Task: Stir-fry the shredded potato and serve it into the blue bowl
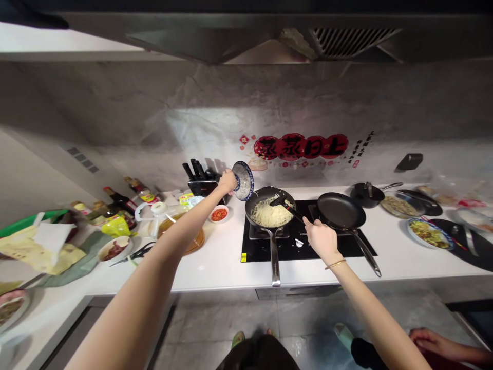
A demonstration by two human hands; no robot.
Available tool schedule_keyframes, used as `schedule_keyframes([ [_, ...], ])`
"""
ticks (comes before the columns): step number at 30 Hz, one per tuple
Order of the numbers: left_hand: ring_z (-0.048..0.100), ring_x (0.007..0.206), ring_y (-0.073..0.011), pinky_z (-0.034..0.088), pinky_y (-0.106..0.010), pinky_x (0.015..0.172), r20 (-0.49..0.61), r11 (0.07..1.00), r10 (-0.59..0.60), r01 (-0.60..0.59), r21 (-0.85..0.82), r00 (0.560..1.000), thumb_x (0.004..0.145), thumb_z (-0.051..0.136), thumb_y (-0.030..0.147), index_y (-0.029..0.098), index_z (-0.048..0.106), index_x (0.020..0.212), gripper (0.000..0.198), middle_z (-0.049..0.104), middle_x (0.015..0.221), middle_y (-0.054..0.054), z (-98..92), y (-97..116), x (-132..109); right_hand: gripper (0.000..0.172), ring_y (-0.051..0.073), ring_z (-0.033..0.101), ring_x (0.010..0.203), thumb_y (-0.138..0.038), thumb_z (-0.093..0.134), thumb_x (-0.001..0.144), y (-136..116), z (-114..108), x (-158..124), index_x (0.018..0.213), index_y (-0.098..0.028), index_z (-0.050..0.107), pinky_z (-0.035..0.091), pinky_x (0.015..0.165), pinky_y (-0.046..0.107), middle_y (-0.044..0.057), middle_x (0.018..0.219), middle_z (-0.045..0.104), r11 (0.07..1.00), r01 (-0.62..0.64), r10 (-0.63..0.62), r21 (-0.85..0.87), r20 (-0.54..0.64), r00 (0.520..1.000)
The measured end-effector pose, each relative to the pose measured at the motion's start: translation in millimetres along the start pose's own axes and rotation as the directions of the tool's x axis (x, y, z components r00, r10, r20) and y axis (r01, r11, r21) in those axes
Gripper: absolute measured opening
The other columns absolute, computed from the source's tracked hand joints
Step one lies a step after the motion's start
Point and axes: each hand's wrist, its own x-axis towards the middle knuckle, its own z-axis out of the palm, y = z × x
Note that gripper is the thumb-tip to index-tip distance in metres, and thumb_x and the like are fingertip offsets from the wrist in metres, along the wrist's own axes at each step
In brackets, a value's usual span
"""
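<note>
We hold: left hand [228, 181], tilted blue-and-white bowl [245, 181]; right hand [322, 240], black spatula [278, 201] over frying pan [273, 252], left edge of cooktop [254, 252].

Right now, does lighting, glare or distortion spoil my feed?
Head view throughout: the range hood is dark; a pale light patch washes the gray backsplash, left of the red lettering; side edges look stretched and soft; the left frying pan and black spatula read clearly.

Bowl [250, 180], centre: glossy glazed ceramic. Spatula [280, 200], centre: matt plastic. Frying-pan handle [274, 259], lower centre: smooth, shiny metal. Hob [256, 253], centre right: glossy glass. Tabletop [215, 268]: smooth, glossy.
</note>
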Motion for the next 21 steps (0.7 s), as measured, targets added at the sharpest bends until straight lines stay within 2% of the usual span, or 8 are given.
schedule_keyframes([
  [5,0.07,0.07,-0.0264,0.055,-0.029,0.055,0.029,0.995,-0.033,0.035,-0.094,0.999,0.085,0.047,0.019,0.003,0.039,0.122,0.041,0.057,0.115,-0.03,-2.4,-10.2,-11.0,0.044,0.017,0.063,0.063,-0.032,0.033,0.094,-8.7,-6.0,1.0,0.132,-0.023,0.053,0.041,0.056,0.025,0.009,0.082,0.065,0.979,-0.127,0.13,0.161,-0.008,0.991],
  [9,0.07,0.07,-0.0245,0.054,-0.028,0.056,0.022,0.988,-0.015,0.018,-0.152,1.0,0.085,0.047,0.019,0.006,0.038,0.123,0.041,0.058,0.117,-0.027,-3.8,-12.6,-18.9,0.045,0.015,0.062,0.066,-0.034,0.03,0.095,-18.0,-11.5,1.3,0.133,-0.021,0.052,0.043,0.062,0.024,0.007,0.08,0.064,0.947,-0.075,0.101,0.313,-0.066,0.993],
  [11,0.07,0.075,-0.0253,0.054,-0.028,0.058,0.009,0.986,0.0,0.001,-0.169,1.0,0.085,0.048,0.019,0.008,0.038,0.124,0.042,0.056,0.12,-0.026,-2.9,-9.1,-21.6,0.045,0.014,0.06,0.066,-0.032,0.031,0.095,-27.7,-12.6,2.7,0.136,-0.025,0.048,0.041,0.059,0.022,0.007,0.083,0.062,0.966,-0.029,0.065,0.255,-0.131,0.989],
  [13,0.07,0.084,-0.0278,0.055,-0.028,0.06,-0.012,0.984,0.018,-0.02,-0.178,1.0,0.084,0.048,0.017,0.009,0.038,0.125,0.043,0.052,0.126,-0.026,-0.5,-2.2,-23.1,0.047,0.014,0.059,0.069,-0.025,0.034,0.093,-40.6,-13.1,5.1,0.139,-0.029,0.043,0.038,0.055,0.022,0.009,0.089,0.06,0.992,0.002,0.019,0.128,-0.166,0.986],
  [16,0.065,0.097,-0.0325,0.055,-0.03,0.063,-0.038,0.981,0.026,-0.032,-0.189,0.999,0.083,0.05,0.014,0.01,0.038,0.125,0.044,0.047,0.131,-0.027,4.8,10.2,-22.1,0.055,0.016,0.058,0.071,-0.014,0.037,0.088,-55.6,-12.5,6.7,0.141,-0.028,0.039,0.036,0.053,0.023,0.012,0.094,0.059,0.999,0.044,-0.046,-0.017,-0.125,0.991],
  [19,0.064,0.101,-0.0345,0.056,-0.032,0.065,-0.033,0.974,0.001,-0.009,-0.227,0.999,0.081,0.054,0.013,0.01,0.041,0.123,0.045,0.047,0.131,-0.028,8.6,13.0,-17.4,0.057,0.015,0.058,0.069,-0.011,0.038,0.087,-51.9,-9.3,-0.4,0.142,-0.026,0.039,0.036,0.051,0.022,0.012,0.093,0.059,0.996,0.045,-0.051,-0.071,-0.087,0.995],
  [21,0.066,0.095,-0.0343,0.056,-0.032,0.064,-0.014,0.96,-0.016,0.012,-0.278,1.0,0.08,0.057,0.015,0.009,0.042,0.122,0.045,0.048,0.128,-0.029,9.0,4.8,-14.0,0.054,0.015,0.058,0.066,-0.013,0.039,0.088,-38.6,-4.8,-8.6,0.14,-0.025,0.042,0.035,0.049,0.022,0.011,0.091,0.06,0.997,0.014,-0.02,-0.08,-0.076,0.997],
])
